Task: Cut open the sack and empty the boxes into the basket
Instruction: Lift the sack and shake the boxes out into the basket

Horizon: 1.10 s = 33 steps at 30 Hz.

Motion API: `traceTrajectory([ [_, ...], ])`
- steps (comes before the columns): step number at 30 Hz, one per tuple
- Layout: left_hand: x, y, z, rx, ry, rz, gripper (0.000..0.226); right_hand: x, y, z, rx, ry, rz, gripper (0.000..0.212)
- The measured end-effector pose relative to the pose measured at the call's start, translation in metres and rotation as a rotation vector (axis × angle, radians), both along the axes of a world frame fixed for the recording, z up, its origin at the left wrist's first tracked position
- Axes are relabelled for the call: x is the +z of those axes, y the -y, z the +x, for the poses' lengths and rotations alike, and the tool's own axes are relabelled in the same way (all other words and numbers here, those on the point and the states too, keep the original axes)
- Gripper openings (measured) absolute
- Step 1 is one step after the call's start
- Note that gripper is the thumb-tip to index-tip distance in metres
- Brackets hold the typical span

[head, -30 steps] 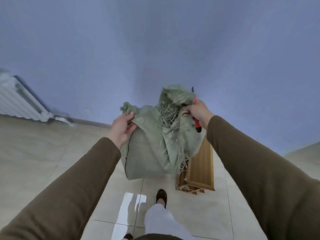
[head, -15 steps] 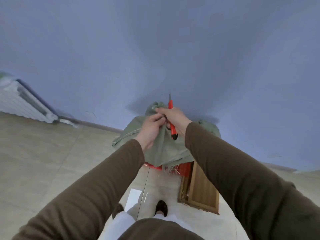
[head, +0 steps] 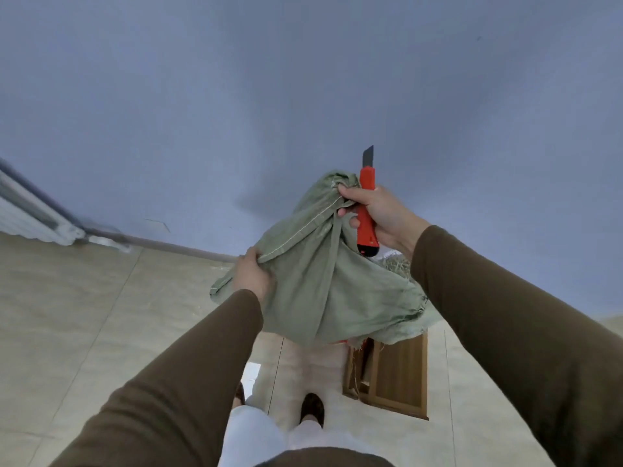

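Nearest the camera, two dark brown sleeves (head: 188,375) are stretched forward, with pale trousers (head: 249,436) and a pair of dark shoes (head: 312,407) seen straight below on the floor (head: 67,332). The floor is laid with big beige glossy tiles, thin grout lines running away from the feet, and a bright patch of light is reflected just by the left shoe.

A bit further out, a wooden framed panel (head: 401,375) is lying flat on the tiles to the right of the feet, partly covered by the hanging cloth.

The green woven sack (head: 330,284) is held up in the air in front of the body, above the panel, crumpled and draped with frayed threads along its lower right edge. A fold on its left side is gripped by the left hand (head: 251,276), fingers curled into the fabric. The top of the sack is pinched by the right hand (head: 374,214), and the same hand's grip is wrapped round a red utility knife (head: 366,210), blade pointing up. A little bit of something red can be made out under the sack, but what it is can't be told.

Furthest back, a plain bluish wall (head: 303,79) is met by a baseboard (head: 175,246), and a white radiator (head: 30,217) is mounted at the far left.
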<state>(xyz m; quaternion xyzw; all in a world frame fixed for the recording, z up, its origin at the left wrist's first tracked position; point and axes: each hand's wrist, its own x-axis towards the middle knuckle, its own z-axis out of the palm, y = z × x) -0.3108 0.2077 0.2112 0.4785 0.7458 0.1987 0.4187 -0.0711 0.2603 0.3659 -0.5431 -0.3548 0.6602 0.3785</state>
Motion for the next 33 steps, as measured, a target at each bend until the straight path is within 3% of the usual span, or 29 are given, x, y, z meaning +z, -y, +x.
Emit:
traceTrajectory([
  [2,0.001,-0.009,-0.005,0.075,-0.032,0.036,0.008,0.003,-0.008,0.009,-0.076,0.078,0.032,0.019],
  [5,0.012,-0.029,-0.006,0.181,0.095,0.069,0.022,-0.001,-0.017,0.023,-0.152,0.380,0.113,0.018],
  [8,0.034,-0.047,0.011,0.183,0.289,0.119,0.031,-0.017,-0.017,0.033,-0.078,0.558,0.163,0.045],
  [11,0.056,-0.059,0.043,0.084,0.453,0.150,0.033,-0.042,-0.005,0.032,0.109,0.531,0.156,0.082],
  [13,0.066,-0.059,0.064,-0.064,0.486,0.172,0.024,-0.059,0.004,0.027,0.236,0.562,0.163,0.095],
  [15,0.071,-0.054,0.077,-0.258,0.428,0.186,0.013,-0.079,0.011,0.024,0.242,0.635,0.173,0.074],
  [17,0.073,-0.049,0.076,-0.400,0.409,0.157,0.029,-0.094,0.015,0.023,0.060,0.616,0.163,0.025],
  [18,0.074,-0.046,0.071,-0.451,0.377,0.175,0.037,-0.098,0.016,0.022,-0.050,0.555,0.125,0.012],
  [19,0.071,-0.043,0.064,-0.477,0.290,0.246,0.043,-0.102,0.016,0.021,-0.137,0.481,0.069,0.008],
  [21,0.057,-0.041,0.042,-0.438,-0.090,0.428,0.060,-0.107,0.018,0.019,-0.214,0.387,-0.022,0.015],
  [23,0.044,-0.042,0.015,-0.303,-0.435,0.365,0.080,-0.111,0.021,0.017,-0.242,0.324,-0.068,0.024],
  [24,0.037,-0.045,0.003,-0.258,-0.480,0.266,0.086,-0.111,0.022,0.016,-0.261,0.298,-0.079,0.024],
  [25,0.031,-0.048,-0.004,-0.244,-0.448,0.159,0.089,-0.111,0.023,0.017,-0.278,0.283,-0.083,0.019],
  [27,0.024,-0.060,-0.010,-0.229,-0.143,0.043,0.075,-0.111,0.023,0.020,-0.289,0.293,-0.072,0.014],
  [29,0.027,-0.072,-0.004,-0.130,0.142,0.049,0.030,-0.106,0.021,0.024,-0.281,0.309,-0.066,0.013],
  [30,0.029,-0.080,-0.001,-0.082,0.161,0.068,0.013,-0.104,0.019,0.029,-0.272,0.339,-0.055,0.014],
  [33,0.039,-0.092,0.010,-0.015,0.061,0.212,0.012,-0.090,0.005,0.046,-0.301,0.409,-0.015,0.020],
])
